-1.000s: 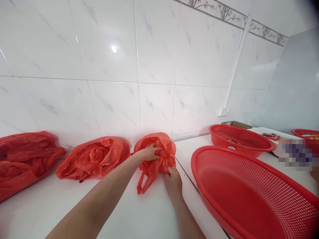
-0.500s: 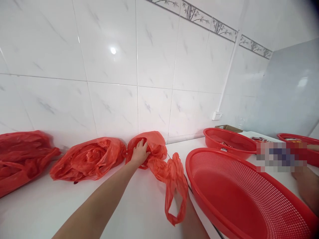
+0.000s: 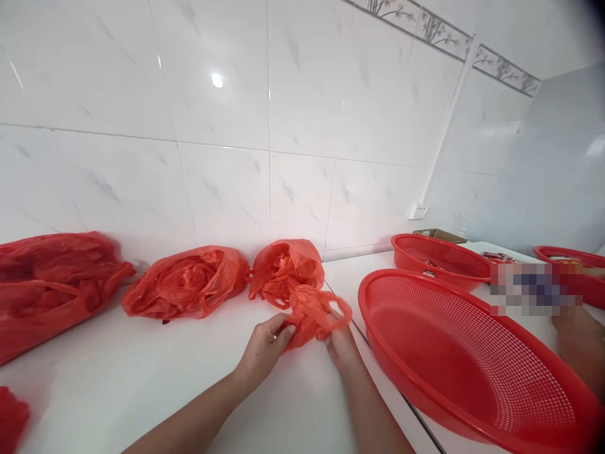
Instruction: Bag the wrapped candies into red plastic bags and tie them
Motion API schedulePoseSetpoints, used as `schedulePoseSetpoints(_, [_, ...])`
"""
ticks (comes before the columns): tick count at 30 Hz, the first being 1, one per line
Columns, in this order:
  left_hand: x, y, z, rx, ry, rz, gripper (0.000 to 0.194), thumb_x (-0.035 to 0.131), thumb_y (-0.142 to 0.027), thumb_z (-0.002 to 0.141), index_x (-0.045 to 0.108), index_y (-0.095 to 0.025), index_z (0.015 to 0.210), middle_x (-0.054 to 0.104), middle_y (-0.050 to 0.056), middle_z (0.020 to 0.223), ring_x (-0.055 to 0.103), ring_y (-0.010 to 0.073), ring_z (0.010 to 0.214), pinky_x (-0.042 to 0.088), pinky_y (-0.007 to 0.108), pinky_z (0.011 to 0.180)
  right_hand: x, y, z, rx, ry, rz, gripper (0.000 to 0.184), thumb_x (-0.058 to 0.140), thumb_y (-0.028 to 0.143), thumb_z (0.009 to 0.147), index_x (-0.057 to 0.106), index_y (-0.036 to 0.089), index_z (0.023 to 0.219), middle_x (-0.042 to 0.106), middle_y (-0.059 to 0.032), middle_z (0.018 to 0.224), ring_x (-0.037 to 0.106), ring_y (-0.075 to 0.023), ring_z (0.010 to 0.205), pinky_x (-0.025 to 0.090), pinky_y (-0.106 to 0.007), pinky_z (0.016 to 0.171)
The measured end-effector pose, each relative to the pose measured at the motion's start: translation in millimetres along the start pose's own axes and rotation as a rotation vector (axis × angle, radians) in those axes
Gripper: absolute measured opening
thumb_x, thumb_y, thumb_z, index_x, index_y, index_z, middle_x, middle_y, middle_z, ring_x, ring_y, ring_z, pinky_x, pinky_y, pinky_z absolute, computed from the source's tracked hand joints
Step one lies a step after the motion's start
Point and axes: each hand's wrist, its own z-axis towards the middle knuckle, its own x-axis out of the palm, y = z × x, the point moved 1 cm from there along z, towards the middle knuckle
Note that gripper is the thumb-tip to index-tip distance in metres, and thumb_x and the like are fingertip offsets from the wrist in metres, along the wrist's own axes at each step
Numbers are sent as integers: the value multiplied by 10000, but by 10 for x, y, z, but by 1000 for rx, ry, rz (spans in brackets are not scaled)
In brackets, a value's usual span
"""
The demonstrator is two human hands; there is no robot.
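Note:
A single crumpled red plastic bag (image 3: 312,315) is held between both my hands just above the white counter (image 3: 155,378). My left hand (image 3: 262,347) pinches its left side with the fingers closed on the plastic. My right hand (image 3: 341,343) grips its right side, one handle loop curling over the fingers. Behind it, against the tiled wall, sits a stuffed red bag (image 3: 286,268) full of more bags.
Two more stuffed red bags (image 3: 189,284) (image 3: 51,284) lie along the wall to the left. A large red mesh basket (image 3: 472,359) stands at the right, with other red baskets (image 3: 439,258) behind it. Another person's arm (image 3: 579,350) shows at the far right.
My right hand pulled one bag out of the stuffed bag and toward me. My left hand left the stuffed bag and came down to grip the loose bag too.

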Motion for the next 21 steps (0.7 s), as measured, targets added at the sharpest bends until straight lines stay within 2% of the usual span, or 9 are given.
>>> schedulePoseSetpoints(3, [-7,79,-34,-179,-59,-350,238,573,-439,798,598,-203,810,606,-7,715,531,138,599,404,229,523,-46,35,-35,57,-36,-64,323,626,452,749,614,140,832,641,-27,767,584,-159,675,447,-265,586])
schedulePoseSetpoints(6, [-71,146,-9,-253,-162,-509,290,642,-425,740,579,-206,919,631,7,796,580,153,649,441,233,522,-74,174,-127,-5,-274,-329,310,591,470,754,593,181,867,642,-24,848,573,-170,764,422,-251,632])
schedulePoseSetpoints(8, [-109,167,4,-275,-235,-584,328,667,-419,719,570,-206,949,647,28,871,611,173,702,487,266,566,-3,280,-232,-82,-348,-557,287,542,476,784,583,195,819,627,-13,802,543,-161,711,394,-246,605])
schedulePoseSetpoints(9, [-118,170,3,-279,-249,-610,343,678,-423,711,573,-205,954,653,36,896,620,181,717,503,284,586,67,317,-290,-108,-320,-633,293,508,484,804,571,198,778,607,-3,747,521,-153,667,382,-245,587])
schedulePoseSetpoints(11, [-107,164,-15,-272,-216,-649,349,676,-445,718,593,-195,946,661,48,900,627,192,744,518,308,632,255,338,-405,-113,-162,-675,297,479,482,820,550,203,751,562,17,673,486,-142,611,378,-242,569])
schedulePoseSetpoints(13, [-63,155,-45,-251,-111,-693,332,642,-478,752,625,-171,876,661,54,834,620,190,739,511,307,663,444,294,-497,-84,25,-660,262,525,462,797,556,208,854,572,22,710,506,-143,632,403,-239,592])
schedulePoseSetpoints(15, [-15,157,-71,-235,-19,-742,343,625,-488,771,639,-146,775,648,56,760,607,177,711,498,297,681,556,215,-538,-64,128,-641,277,578,434,767,541,215,932,591,20,775,533,-144,681,425,-238,626])
schedulePoseSetpoints(18, [-9,192,-56,-235,-32,-805,324,627,-475,775,640,-154,820,659,65,816,616,179,748,498,313,728,486,106,-468,-22,97,-571,244,561,435,780,496,204,734,535,43,653,485,-118,590,401,-224,542])
schedulePoseSetpoints(21, [-139,278,35,-248,-235,-856,307,632,-433,753,620,-173,917,668,82,898,631,206,783,512,350,722,196,57,-287,86,-62,-269,239,585,396,765,486,198,673,553,44,615,507,-110,549,424,-221,505])
